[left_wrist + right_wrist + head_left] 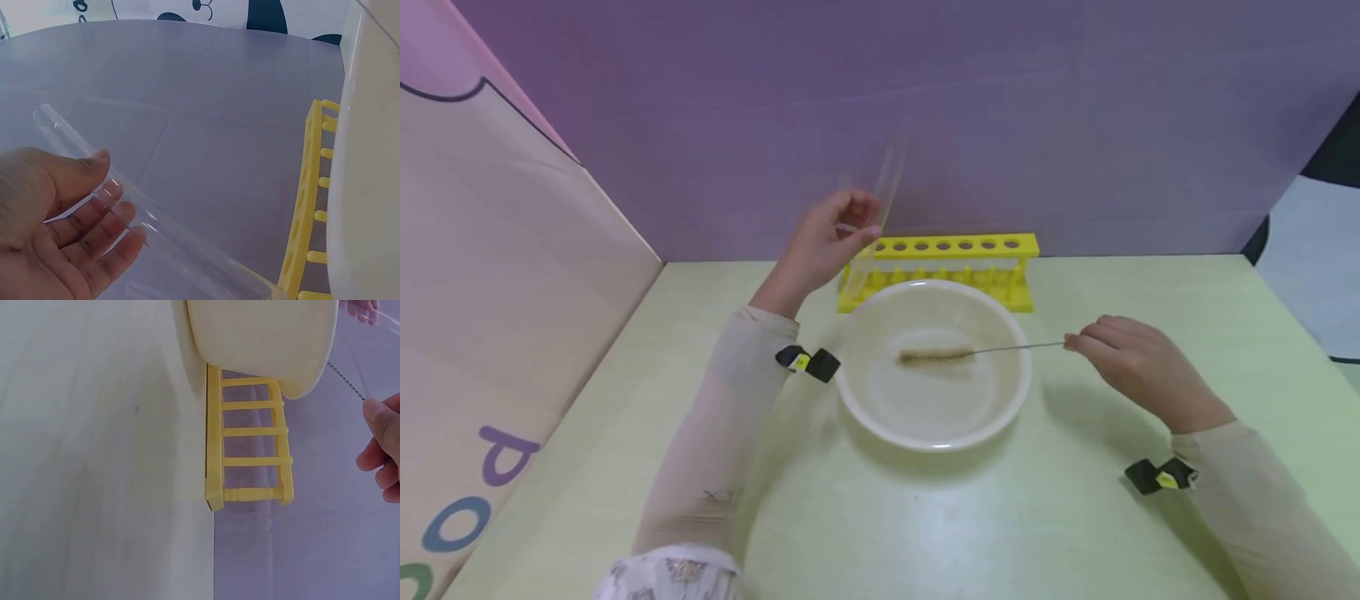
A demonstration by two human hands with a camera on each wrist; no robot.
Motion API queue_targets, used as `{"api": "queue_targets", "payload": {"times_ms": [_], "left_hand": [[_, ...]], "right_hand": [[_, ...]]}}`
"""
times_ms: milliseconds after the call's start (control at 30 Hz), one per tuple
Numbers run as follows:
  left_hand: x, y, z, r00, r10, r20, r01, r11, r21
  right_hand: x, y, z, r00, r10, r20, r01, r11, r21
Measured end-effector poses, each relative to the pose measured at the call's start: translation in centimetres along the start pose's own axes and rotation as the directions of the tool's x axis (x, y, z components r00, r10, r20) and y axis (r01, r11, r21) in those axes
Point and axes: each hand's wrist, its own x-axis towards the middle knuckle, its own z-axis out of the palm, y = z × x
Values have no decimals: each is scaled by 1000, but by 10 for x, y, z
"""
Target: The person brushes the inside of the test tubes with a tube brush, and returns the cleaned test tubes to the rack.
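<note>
I have my left hand (827, 242) raised above the far side of the table (1045, 500), fingers curled around one clear glass test tube (880, 204). In the head view the tube's long axis runs steeply upward and leans a little to the right, its upper part reaching in front of the purple backdrop (1075, 125) and its lower end down near the left end of the yellow rack (951, 260). In the left wrist view the same tube (125, 200) lies slantwise across my fingers (94, 228), the rounded closed end sticking out past my thumb. My right hand (1138, 367) rests low over the table to the right of the bowl, fingertips pinching the end of the thin wire handle of one tube brush (970, 352). The brush lies almost level, long axis left to right, its bristled head pointing left and resting inside the bowl while the wire crosses the right rim to my fingers. There is one cream bowl (880, 417), standing just in front of the rack. The single rack shows seven holes along its top, though the leftmost part sits behind the tube. Each of my wrists carries one small black clip with a yellow tag (808, 363).
</note>
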Motion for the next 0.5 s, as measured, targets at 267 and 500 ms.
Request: {"api": "queue_targets", "payload": {"times_ms": [267,500], "left_hand": [[31,8,2,998,-13,-64,12,1000,-20],[52,7,7,992,-91,-84,92,996,15]], "right_hand": [[0,-2,2,1000,4,9,-4,1000,17],[1,-5,4,1000,10,13,-10,999,42]]}}
